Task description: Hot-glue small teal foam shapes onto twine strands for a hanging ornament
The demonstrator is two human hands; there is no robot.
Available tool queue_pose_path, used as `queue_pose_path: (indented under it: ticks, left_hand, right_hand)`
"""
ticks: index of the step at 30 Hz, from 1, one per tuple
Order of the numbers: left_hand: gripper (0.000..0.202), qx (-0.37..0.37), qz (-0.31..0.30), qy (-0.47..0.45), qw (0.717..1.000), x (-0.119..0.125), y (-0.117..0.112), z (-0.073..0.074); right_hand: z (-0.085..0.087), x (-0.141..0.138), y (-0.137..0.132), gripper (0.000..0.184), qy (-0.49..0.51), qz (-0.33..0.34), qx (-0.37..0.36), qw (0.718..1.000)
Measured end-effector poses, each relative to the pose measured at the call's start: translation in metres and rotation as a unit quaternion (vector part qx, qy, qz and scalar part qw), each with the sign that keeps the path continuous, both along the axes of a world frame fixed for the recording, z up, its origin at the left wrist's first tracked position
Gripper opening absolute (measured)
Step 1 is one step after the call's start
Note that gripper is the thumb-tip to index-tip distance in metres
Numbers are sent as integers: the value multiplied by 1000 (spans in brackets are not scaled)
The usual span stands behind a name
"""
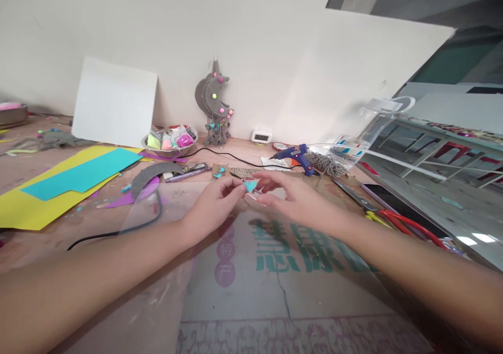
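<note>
Between the thumb and fingers of my left hand (214,202) is a small turquoise heart (250,186), pinched at its left edge. My right hand (293,194) hovers just right of the heart, thumb and fingers apart. A small pale pinkish piece shows below the heart, too small to make out. Both hands are above a clear plastic sheet (157,291) over printed cardboard (236,301). Just beyond my left hand lie more small turquoise cut pieces (220,172).
A blue glue gun (294,156), grey yarn (325,164), red-and-yellow-handled scissors (377,210) and a phone (404,210) lie to the right. Turquoise (84,173) and yellow sheets (23,210) lie left. A bowl of colourful packets (171,149) and a grey moon ornament (214,97) are behind.
</note>
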State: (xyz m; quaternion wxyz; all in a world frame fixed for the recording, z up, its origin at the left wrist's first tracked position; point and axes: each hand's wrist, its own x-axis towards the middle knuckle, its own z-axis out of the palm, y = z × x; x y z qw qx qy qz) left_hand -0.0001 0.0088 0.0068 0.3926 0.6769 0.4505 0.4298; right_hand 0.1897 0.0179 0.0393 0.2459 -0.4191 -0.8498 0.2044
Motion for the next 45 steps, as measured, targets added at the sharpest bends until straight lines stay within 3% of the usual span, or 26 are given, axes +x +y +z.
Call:
queue_pose_path:
  ticks: [3, 9, 13, 18, 22, 25, 35, 37, 40, 45]
  left_hand:
    - [21, 18, -17, 13, 1000, 1, -1, 0]
    - [19, 19, 37, -8, 999, -1, 2, 0]
    - [19, 14, 77, -22, 997, -4, 4, 3]
    - [22, 33, 69, -4, 997, -5, 6, 1]
    - [25, 39, 59, -3, 997, -5, 8, -2]
    - [27, 26, 41, 2, 999, -5, 8, -4]
    - [21, -12, 0, -2, 1000, -3, 7, -5]
    - [22, -6, -5, 8, 1000, -3, 6, -6]
    - [23, -7, -14, 27, 1000, -2, 5, -7]
    - [24, 16, -32, 97, 995, -1, 3, -2]
  right_hand:
    - [-17, -8, 7, 40, 10, 44, -25, 999]
    - [-35, 9, 46, 38, -15, -79, 15, 997]
    - [-34, 21, 59, 34, -65, -104, 84, 989]
    - [-23, 11, 37, 33, -83, -45, 131, 987]
    - [-29, -4, 26, 28, -109, 21, 144, 983]
    - [-38, -9, 26, 10, -104, 23, 133, 985]
    - [-33, 13, -10, 16, 25, 7, 78, 997]
    - [-33, 16, -11, 21, 65, -9, 63, 996]
    - [-34, 14, -8, 13, 104, -35, 58, 992]
    - [-34, 8, -4, 11, 74, -2, 97, 993]
